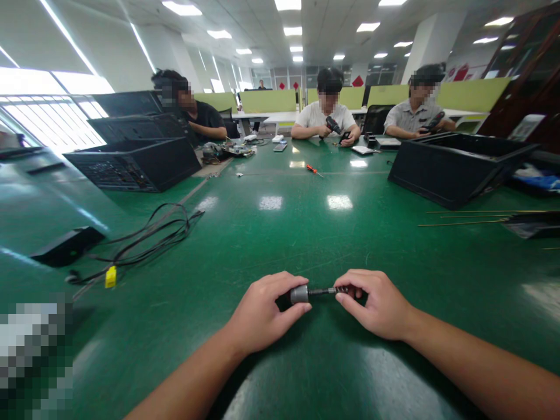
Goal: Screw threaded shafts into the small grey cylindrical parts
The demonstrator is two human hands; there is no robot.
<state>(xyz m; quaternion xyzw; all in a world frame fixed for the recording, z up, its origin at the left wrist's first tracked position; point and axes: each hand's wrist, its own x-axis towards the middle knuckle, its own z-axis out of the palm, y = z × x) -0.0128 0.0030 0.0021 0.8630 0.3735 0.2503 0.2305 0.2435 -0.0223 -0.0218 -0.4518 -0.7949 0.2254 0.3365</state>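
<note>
In the head view, my left hand (266, 312) is closed around a short grey metal cylinder (300, 294). A thin dark shaft (320, 291) runs from that cylinder to the right. My right hand (378, 304) pinches the shaft's far end between thumb and fingers, where a dark ridged part shows. This tool resembles a drill chuck or socket with a bit, but its exact kind is unclear. It lies level between both hands, just above the green table (280, 245). The fingers partly cover both its ends.
Black computer cases (144, 163) stand at the left, and another black case (455, 166) at the right. Coiled black cables (161, 233) lie at left. An orange screwdriver (311, 169) rests mid-table. Thin rods (464, 221) jut in from the right. Across the table, people sit, two holding power drills (333, 124).
</note>
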